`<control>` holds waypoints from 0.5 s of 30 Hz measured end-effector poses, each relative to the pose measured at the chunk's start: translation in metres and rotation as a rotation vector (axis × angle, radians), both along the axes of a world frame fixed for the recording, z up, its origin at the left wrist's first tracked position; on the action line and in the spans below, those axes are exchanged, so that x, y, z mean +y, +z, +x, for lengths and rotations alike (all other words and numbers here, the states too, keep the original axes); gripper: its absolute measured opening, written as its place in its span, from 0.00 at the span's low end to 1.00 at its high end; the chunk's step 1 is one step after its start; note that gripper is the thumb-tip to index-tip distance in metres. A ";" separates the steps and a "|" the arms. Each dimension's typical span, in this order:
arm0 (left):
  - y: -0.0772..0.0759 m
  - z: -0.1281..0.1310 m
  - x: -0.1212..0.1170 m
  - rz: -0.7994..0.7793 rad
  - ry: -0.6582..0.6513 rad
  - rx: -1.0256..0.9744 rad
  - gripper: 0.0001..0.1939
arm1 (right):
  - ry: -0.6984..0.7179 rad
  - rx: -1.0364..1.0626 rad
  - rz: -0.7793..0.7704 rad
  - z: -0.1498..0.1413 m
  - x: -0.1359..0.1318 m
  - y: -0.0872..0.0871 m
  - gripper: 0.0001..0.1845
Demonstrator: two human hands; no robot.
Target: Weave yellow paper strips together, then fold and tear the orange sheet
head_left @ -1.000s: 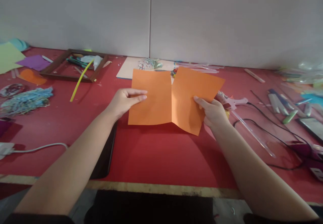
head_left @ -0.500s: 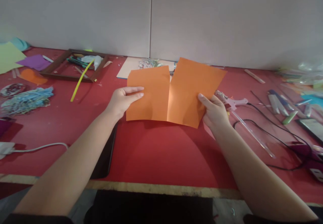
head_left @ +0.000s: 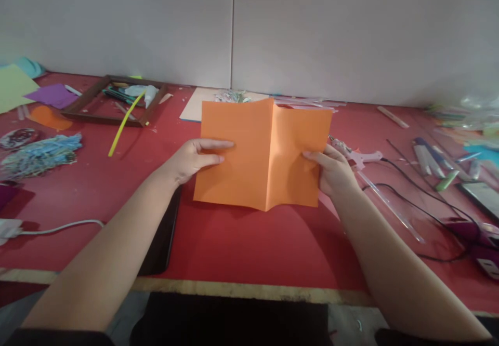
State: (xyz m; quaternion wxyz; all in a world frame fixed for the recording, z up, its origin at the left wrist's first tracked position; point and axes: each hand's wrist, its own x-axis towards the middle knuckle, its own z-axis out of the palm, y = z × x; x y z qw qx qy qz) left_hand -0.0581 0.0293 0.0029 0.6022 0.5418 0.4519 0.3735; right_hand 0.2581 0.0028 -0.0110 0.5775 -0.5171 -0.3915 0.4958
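Observation:
An orange sheet of paper (head_left: 237, 174) with an upright crease right of its middle is held up over the red table (head_left: 249, 252). My left hand (head_left: 195, 160) grips its left side, forefinger and thumb lying on the near face. On the right edge, my right hand (head_left: 336, 167) pinches the paper, thumb in front and the other fingers mostly behind it. Just beyond my right hand lies a pink glue gun (head_left: 360, 156) with a black cord. A dark flat device (head_left: 161, 242) lies partly under my left forearm.
At the back left, a brown frame (head_left: 105, 121) surrounds small items, with a yellow strip (head_left: 122, 133) across it. Blue yarn (head_left: 49, 154) lies further left. A clear glue stick (head_left: 390, 208), several markers (head_left: 429, 159) and a purple power strip (head_left: 485, 255) are on the right.
The paper's right part has turned and dropped, so the two top edges now nearly line up and the fold bulges toward me. Both hands keep their hold; the left has shifted slightly right.

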 end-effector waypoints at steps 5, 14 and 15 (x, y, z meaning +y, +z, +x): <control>0.001 0.000 0.001 -0.040 0.073 0.052 0.14 | -0.036 -0.035 0.022 0.001 0.000 0.002 0.15; 0.008 0.003 -0.005 -0.039 0.133 0.061 0.15 | -0.211 0.023 0.111 -0.003 0.004 -0.009 0.17; 0.007 0.004 -0.005 -0.044 0.136 0.051 0.15 | -0.208 0.028 0.114 -0.003 0.004 -0.009 0.17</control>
